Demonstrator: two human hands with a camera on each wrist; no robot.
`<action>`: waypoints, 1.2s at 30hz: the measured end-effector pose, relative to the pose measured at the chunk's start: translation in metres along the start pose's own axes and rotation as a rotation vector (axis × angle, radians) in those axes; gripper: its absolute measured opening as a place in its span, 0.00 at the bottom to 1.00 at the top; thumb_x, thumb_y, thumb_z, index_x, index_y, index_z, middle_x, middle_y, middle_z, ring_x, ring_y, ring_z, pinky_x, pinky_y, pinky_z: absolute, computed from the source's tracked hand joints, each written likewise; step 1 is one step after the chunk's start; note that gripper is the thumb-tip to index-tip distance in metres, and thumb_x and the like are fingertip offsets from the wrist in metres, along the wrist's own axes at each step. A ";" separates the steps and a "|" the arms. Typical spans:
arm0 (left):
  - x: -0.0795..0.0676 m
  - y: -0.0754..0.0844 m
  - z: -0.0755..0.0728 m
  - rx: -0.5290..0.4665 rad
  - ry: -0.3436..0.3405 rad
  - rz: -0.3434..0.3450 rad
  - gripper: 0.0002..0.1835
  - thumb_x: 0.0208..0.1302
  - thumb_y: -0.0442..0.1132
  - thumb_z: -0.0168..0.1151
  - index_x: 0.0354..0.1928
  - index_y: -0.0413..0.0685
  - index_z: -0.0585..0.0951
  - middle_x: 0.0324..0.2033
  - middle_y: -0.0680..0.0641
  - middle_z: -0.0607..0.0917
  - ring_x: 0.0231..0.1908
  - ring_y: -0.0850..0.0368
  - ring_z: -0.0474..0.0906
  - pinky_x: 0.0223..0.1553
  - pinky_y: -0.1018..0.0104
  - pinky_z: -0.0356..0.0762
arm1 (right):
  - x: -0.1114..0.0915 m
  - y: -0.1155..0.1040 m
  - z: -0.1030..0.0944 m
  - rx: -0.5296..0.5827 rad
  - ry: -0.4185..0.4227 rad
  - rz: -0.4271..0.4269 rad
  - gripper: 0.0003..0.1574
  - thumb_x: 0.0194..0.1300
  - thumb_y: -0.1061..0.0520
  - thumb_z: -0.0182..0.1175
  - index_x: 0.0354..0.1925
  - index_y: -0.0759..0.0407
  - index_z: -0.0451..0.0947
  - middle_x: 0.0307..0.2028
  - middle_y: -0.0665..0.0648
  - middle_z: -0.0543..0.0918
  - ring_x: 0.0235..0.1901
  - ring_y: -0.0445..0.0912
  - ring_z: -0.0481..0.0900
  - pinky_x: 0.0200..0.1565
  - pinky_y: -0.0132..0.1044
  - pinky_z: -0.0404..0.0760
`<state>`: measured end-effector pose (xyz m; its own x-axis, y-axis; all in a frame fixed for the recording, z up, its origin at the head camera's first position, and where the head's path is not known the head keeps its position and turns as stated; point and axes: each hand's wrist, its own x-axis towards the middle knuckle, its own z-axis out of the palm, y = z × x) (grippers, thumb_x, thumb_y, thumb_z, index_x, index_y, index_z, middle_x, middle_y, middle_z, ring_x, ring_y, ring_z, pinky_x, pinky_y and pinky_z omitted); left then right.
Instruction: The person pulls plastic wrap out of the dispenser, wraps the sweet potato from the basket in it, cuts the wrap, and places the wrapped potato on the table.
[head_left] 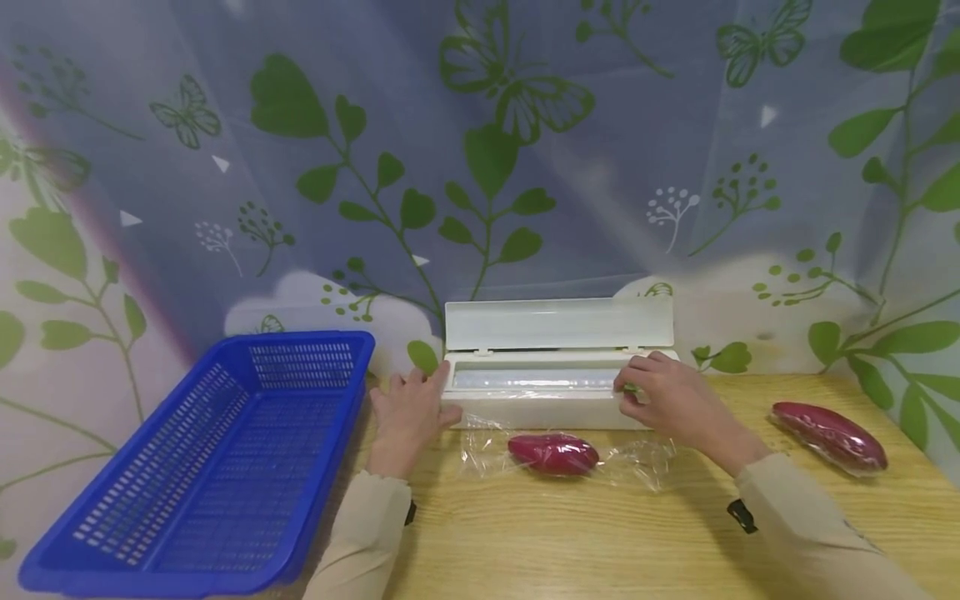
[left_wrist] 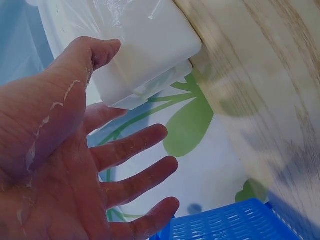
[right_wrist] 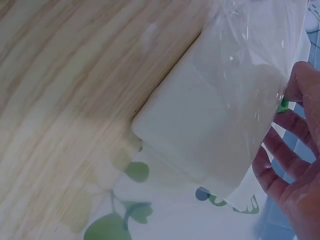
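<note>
A white cling film dispenser stands against the backdrop with its lid raised and the film roll showing. My left hand steadies its left end, thumb on the front face and the other fingers spread; the left wrist view shows them extended. At the right end my right hand pinches a small green cutter slider between thumb and index finger. Clear film hangs from the dispenser's front onto the table around a purple-red, sweet-potato-shaped vegetable.
On the left sits a blue plastic basket with slotted walls. A second purple-red vegetable, wrapped in shiny film, lies at the right on the wooden table. A leaf-patterned cloth rises directly behind the dispenser.
</note>
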<state>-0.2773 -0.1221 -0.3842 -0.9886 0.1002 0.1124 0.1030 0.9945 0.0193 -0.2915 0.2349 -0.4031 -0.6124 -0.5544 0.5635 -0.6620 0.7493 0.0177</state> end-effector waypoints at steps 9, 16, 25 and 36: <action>0.001 0.003 0.000 0.003 -0.006 -0.008 0.38 0.68 0.61 0.59 0.78 0.63 0.64 0.65 0.39 0.79 0.62 0.33 0.74 0.56 0.32 0.74 | -0.005 0.004 -0.001 -0.008 -0.014 0.018 0.08 0.53 0.61 0.69 0.33 0.49 0.85 0.31 0.46 0.85 0.30 0.43 0.78 0.29 0.34 0.74; 0.000 0.002 0.000 -0.015 -0.013 -0.019 0.38 0.68 0.61 0.59 0.78 0.63 0.64 0.65 0.39 0.79 0.62 0.33 0.73 0.57 0.32 0.73 | -0.005 0.004 -0.004 -0.010 -0.020 0.020 0.09 0.52 0.62 0.70 0.32 0.48 0.84 0.31 0.45 0.85 0.30 0.42 0.76 0.30 0.34 0.74; -0.001 0.001 -0.002 -0.020 -0.016 -0.019 0.38 0.68 0.61 0.60 0.78 0.64 0.64 0.64 0.37 0.79 0.62 0.32 0.74 0.57 0.30 0.73 | -0.006 0.005 -0.006 -0.008 -0.030 0.030 0.09 0.53 0.62 0.69 0.33 0.49 0.85 0.31 0.47 0.86 0.31 0.43 0.78 0.29 0.34 0.74; -0.001 0.000 -0.003 -0.033 -0.020 -0.026 0.38 0.68 0.60 0.61 0.78 0.64 0.64 0.63 0.37 0.80 0.62 0.31 0.74 0.57 0.31 0.73 | -0.009 0.009 -0.006 -0.022 -0.006 0.016 0.10 0.51 0.63 0.72 0.32 0.49 0.85 0.32 0.48 0.87 0.33 0.47 0.81 0.29 0.36 0.77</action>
<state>-0.2761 -0.1221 -0.3816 -0.9929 0.0754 0.0920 0.0806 0.9952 0.0551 -0.2892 0.2492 -0.4027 -0.6253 -0.5444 0.5592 -0.6426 0.7657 0.0269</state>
